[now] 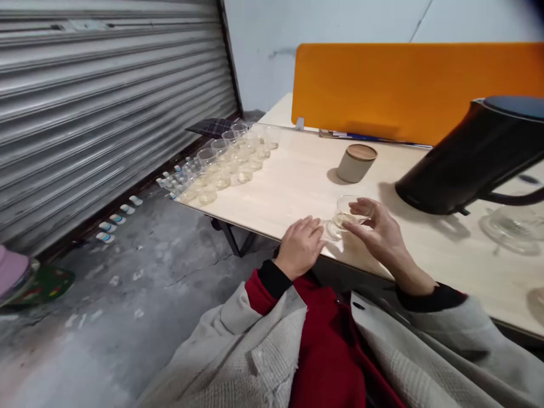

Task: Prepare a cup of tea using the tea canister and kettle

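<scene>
My right hand (380, 229) is closed round the side of a clear plastic cup (345, 211), thumb toward me and fingers on the far side. A little pale yellow liquid lies in the bottom of this cup, which is at the table's near edge. Just left of it my left hand (300, 243) lies on the edge with its fingers stretched out, holding nothing. Several similar clear cups (221, 180) with pale liquid stand in close rows at the table's left end.
On the light wooden table (293, 170) stand a grey canister (356, 167) with a wooden lid and a black kettle (459, 153). Clear glassware (512, 226) is at the right. An orange divider (408, 90) runs behind. White-capped bottles (113, 224) stand on the floor by the shutter.
</scene>
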### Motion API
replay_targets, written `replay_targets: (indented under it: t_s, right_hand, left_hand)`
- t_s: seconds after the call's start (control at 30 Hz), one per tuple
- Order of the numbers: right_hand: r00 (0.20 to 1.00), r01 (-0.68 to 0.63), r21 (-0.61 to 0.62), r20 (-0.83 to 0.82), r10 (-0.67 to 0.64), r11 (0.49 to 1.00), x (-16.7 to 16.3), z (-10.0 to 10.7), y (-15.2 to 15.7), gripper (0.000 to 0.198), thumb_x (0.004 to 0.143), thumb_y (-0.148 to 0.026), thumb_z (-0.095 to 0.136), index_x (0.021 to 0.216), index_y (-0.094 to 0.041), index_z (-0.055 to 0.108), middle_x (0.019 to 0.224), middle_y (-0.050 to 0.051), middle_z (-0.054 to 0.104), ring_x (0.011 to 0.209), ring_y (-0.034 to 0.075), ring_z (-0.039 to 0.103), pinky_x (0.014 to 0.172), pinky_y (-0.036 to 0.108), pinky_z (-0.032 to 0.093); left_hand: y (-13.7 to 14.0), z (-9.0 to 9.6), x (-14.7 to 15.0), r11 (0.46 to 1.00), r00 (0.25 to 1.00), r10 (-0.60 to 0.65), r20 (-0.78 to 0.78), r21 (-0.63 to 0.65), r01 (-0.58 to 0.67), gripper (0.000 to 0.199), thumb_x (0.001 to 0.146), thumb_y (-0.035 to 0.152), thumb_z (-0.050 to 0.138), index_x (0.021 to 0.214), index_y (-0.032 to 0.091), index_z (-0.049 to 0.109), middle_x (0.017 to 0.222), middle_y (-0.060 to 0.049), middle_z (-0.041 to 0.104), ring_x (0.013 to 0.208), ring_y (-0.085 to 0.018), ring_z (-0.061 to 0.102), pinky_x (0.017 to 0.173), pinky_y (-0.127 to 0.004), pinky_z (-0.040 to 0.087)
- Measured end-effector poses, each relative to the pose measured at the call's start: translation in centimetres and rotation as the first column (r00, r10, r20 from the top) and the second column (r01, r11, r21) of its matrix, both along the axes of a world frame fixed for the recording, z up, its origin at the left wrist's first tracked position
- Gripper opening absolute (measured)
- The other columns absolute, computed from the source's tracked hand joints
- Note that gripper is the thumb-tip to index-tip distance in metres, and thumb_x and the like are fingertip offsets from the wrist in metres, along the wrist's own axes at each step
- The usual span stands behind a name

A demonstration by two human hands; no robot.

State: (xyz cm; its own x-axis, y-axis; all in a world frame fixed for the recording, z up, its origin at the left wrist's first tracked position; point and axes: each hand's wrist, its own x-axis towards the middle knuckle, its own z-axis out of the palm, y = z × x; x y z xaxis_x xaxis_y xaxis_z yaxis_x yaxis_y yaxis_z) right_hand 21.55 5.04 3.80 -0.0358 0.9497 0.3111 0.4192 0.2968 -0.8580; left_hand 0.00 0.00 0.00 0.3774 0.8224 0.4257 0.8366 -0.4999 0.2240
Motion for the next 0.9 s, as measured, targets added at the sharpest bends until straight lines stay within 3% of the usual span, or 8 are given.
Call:
replay_targets:
  t_s: [0.1, 0.23, 0.37, 0.47, 0.53, 0.73, 0.9]
  right_hand:
    - [0.994, -0.103, 0.029, 0.041, 0.102, 0.994, -2.4, 2.0, 1.5, 0.074, 0.076, -0.06, 0.084, 0.133, -0.021, 0.057, 0.134, 0.02, 0.071, 0.123, 0.036, 0.07, 0.094, 0.053, 0.061]
    - [0.955, -0.291, 0.021, 0.066, 0.289, 0.956, -7.9, 3.4, 4.5, 0.073, 0.079, -0.058, 0.082, 0.136, -0.022, 0.055, 0.139, 0.019, 0.068, 0.127, 0.034, 0.068, 0.094, 0.05, 0.06]
    - [0.902, -0.431, -0.031, 0.015, 0.432, 0.902, -14.6, 2.8, 7.2, 0.076, 0.076, -0.054, 0.083, 0.137, -0.02, 0.053, 0.14, 0.02, 0.067, 0.129, 0.033, 0.066, 0.097, 0.048, 0.057]
    - [0.864, -0.504, -0.061, -0.023, 0.503, 0.862, -18.9, 1.7, 8.8, 0.077, 0.073, -0.053, 0.084, 0.136, -0.02, 0.053, 0.139, 0.019, 0.067, 0.129, 0.032, 0.065, 0.099, 0.048, 0.055]
    - [0.854, -0.519, -0.071, -0.013, 0.52, 0.852, -21.1, 0.9, 9.5, 0.078, 0.073, -0.055, 0.084, 0.135, -0.021, 0.053, 0.137, 0.018, 0.068, 0.127, 0.032, 0.065, 0.1, 0.049, 0.054]
    - [0.849, -0.528, -0.121, -0.05, 0.526, 0.841, -24.2, -0.9, 10.4, 0.075, 0.068, -0.055, 0.085, 0.128, -0.022, 0.053, 0.137, 0.018, 0.065, 0.128, 0.031, 0.063, 0.1, 0.048, 0.056]
    - [0.832, -0.554, -0.105, -0.106, 0.545, 0.826, -25.1, -1.6, 10.6, 0.052, 0.07, -0.048, 0.08, 0.107, -0.024, 0.053, 0.123, 0.009, 0.065, 0.109, 0.022, 0.064, 0.096, 0.044, 0.057]
  left_hand:
    - [-0.6, -1.0, -0.1, 0.995, 0.998, -0.064, -0.004, 0.08, 0.064, 0.04, 0.108, 0.042, 0.053, 0.133, 0.014, 0.069, 0.143, -0.013, 0.071, 0.138, -0.028, 0.062, 0.114, -0.044, 0.049]
    - [-0.9, -1.9, -0.5, 0.977, 0.989, -0.135, -0.063, 0.157, 0.144, 0.049, 0.109, 0.048, 0.049, 0.138, 0.011, 0.064, 0.144, -0.016, 0.069, 0.136, -0.028, 0.061, 0.106, -0.042, 0.051]
    - [-1.0, -2.4, -1.0, 0.966, 0.984, -0.155, -0.09, 0.197, 0.17, 0.051, 0.11, 0.048, 0.046, 0.143, 0.011, 0.06, 0.149, -0.015, 0.065, 0.139, -0.027, 0.058, 0.108, -0.04, 0.047]
    - [-1.0, -2.6, -1.3, 0.963, 0.978, -0.191, -0.078, 0.177, 0.202, 0.04, 0.109, 0.044, 0.051, 0.133, 0.017, 0.067, 0.144, -0.012, 0.067, 0.143, -0.027, 0.054, 0.108, -0.04, 0.046]
    - [-0.9, -2.8, -1.5, 0.959, 0.97, -0.233, -0.063, 0.153, 0.24, 0.031, 0.108, 0.039, 0.056, 0.125, 0.017, 0.07, 0.134, -0.011, 0.072, 0.135, -0.027, 0.058, 0.106, -0.04, 0.047]
    - [-0.5, -3.8, -1.4, 0.941, 0.955, -0.297, 0.014, 0.175, 0.29, 0.022, 0.104, 0.035, 0.061, 0.103, 0.017, 0.073, 0.101, -0.009, 0.075, 0.108, -0.025, 0.065, 0.094, -0.041, 0.049]
    - [-0.6, -3.9, -1.3, 0.937, 0.953, -0.303, 0.025, 0.189, 0.293, 0.023, 0.104, 0.037, 0.062, 0.102, 0.017, 0.073, 0.102, -0.01, 0.076, 0.107, -0.025, 0.066, 0.093, -0.042, 0.047]
